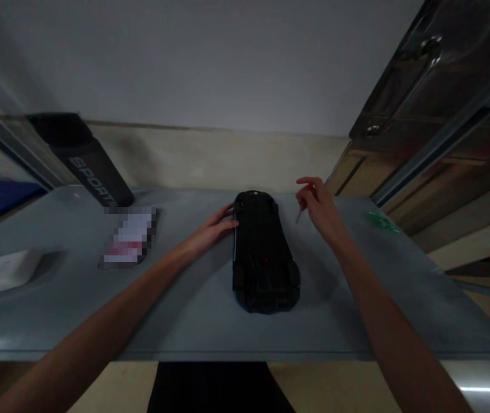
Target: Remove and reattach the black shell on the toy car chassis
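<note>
A black toy car (264,255) lies upside down in the middle of a grey table (193,310), its wheels pointing up. My left hand (212,229) rests against the car's far left side, fingers spread along its edge. My right hand (320,206) hovers just right of the car's far end and pinches a small screwdriver (302,209) with a red handle, tip angled down toward the table.
A black bottle (85,160) with white lettering stands at the back left. A flat pixelated card (128,238) lies left of the car, a white box (2,272) at the left edge. A green item (382,221) lies at right. A metal door (434,92) stands at right.
</note>
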A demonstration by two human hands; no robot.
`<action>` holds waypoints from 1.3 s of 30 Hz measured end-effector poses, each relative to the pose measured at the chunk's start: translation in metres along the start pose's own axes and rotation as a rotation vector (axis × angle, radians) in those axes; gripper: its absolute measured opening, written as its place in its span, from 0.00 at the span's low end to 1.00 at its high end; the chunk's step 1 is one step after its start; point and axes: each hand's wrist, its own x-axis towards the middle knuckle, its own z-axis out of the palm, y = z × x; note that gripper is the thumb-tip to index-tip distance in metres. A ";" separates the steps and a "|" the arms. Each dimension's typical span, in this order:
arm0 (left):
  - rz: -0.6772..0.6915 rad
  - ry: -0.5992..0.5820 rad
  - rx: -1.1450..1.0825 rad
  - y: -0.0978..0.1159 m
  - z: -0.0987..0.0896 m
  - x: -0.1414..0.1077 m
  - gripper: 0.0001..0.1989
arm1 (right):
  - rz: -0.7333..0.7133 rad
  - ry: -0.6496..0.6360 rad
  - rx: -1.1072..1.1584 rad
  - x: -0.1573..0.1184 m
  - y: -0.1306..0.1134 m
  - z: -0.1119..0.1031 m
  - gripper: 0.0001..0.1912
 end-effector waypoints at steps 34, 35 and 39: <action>0.052 -0.161 -0.045 -0.002 -0.007 -0.003 0.43 | 0.078 -0.133 0.261 -0.006 0.028 0.049 0.20; 0.056 -0.159 -0.035 -0.003 -0.007 -0.003 0.44 | 0.103 -0.125 0.336 -0.006 0.026 0.055 0.21; 0.047 -0.155 -0.025 -0.007 -0.009 -0.002 0.49 | 0.209 -0.139 0.614 0.000 0.016 0.072 0.22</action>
